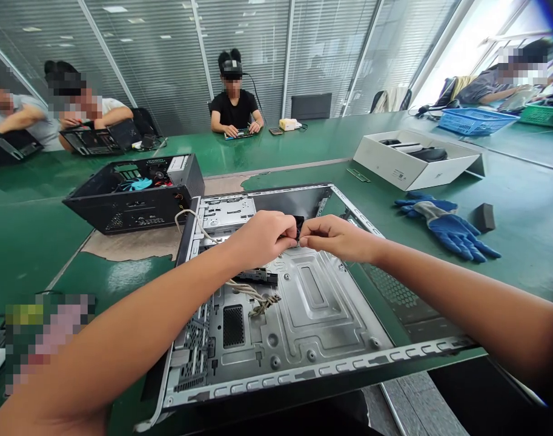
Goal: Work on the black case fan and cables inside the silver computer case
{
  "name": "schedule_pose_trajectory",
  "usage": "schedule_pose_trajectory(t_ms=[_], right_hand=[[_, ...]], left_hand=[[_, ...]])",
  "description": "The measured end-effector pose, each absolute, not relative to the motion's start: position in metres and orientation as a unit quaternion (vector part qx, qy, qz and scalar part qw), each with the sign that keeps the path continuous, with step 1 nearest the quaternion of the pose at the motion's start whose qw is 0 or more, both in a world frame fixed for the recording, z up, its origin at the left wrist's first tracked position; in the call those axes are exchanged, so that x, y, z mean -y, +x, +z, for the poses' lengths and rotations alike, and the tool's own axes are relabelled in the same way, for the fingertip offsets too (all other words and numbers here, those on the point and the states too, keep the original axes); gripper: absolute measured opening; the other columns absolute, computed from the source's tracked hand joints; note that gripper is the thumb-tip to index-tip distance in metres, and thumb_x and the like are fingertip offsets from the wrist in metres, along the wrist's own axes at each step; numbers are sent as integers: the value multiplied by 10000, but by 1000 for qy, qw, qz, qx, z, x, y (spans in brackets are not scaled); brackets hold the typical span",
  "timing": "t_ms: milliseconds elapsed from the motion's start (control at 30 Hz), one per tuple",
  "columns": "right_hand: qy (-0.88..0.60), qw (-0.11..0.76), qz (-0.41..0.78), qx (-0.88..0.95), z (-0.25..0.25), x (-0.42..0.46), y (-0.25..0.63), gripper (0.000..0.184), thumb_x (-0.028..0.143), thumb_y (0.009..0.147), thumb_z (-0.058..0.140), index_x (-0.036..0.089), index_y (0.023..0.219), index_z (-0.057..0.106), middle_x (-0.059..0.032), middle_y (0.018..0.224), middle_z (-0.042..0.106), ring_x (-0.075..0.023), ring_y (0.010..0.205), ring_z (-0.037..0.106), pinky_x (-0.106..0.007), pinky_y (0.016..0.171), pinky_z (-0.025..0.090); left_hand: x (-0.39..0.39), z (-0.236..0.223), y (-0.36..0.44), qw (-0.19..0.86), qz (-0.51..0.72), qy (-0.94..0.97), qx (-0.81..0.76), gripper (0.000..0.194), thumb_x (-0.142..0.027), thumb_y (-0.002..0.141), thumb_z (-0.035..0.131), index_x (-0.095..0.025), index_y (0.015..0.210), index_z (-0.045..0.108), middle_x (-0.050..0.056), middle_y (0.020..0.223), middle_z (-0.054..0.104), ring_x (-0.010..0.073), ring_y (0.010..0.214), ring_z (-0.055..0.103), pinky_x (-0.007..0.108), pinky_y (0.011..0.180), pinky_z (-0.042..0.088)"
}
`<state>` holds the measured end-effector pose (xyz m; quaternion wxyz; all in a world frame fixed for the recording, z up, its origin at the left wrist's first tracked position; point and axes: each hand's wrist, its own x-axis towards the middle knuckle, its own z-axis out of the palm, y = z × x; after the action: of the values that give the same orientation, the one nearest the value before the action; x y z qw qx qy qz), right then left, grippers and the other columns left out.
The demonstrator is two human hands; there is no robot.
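An open metal computer case lies on its side in front of me, its bare inner panel facing up. Above it my left hand is closed in a pinch, fingertips almost meeting those of my right hand, which is pinched too. A small black part shows between the two hands; the fingers cover most of it, so its kind is unclear. Below my left hand, a twisted bundle of beige cables rests on the panel beside a black-and-metal bracket.
To the left stands a black computer case with a blue fan. Blue-grey gloves, a dark block and a white box lie to the right. Blue basket farther back. Several people sit around the green table.
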<state>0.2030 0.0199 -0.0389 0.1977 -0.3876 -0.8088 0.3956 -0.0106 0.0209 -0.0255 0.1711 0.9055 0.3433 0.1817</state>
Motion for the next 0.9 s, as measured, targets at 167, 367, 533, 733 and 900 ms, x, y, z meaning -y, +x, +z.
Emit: schedule_pose_trajectory(t_ms=[167,367,533,733,900], right_hand=[[-380,195,393,814,-39,-20,202,228,374,843,555,194,707,526,62,603,406,-95,555,342,-266,558,290],[-363,216,366,829,-43,-22,206,229,383,846,582,186,730,564,49,616,461,-99,576,382,-261,572,312],[-369,211,362,829,-40,-18,205,230,383,856,584,181,747,592,29,647,536,-104,592,424,-264,576,331],[-337,142,474,801,-36,-17,203,222,357,890,540,180,763,584,23,629,560,-108,575,486,-259,543,363],[-334,152,465,806,-37,-19,205,258,398,891,561,175,762,579,24,653,530,-105,587,463,-256,540,358]], left_hand=[[-20,-26,-11,145,171,912,-344,148,-256,906,528,-177,800,594,48,799,625,146,720,521,296,674,368],[-14,-25,-7,163,158,898,-376,109,-211,887,517,-179,807,583,24,766,624,127,659,492,284,616,337],[-15,-23,-8,228,160,874,-399,101,-236,887,543,-175,824,592,1,705,616,112,612,495,269,590,344],[-22,-28,-12,198,191,914,-298,126,-226,867,591,-166,755,585,15,771,594,121,702,503,269,677,376],[-19,-25,-11,240,190,898,-316,140,-247,868,599,-166,755,587,1,726,590,103,649,470,259,623,354]])
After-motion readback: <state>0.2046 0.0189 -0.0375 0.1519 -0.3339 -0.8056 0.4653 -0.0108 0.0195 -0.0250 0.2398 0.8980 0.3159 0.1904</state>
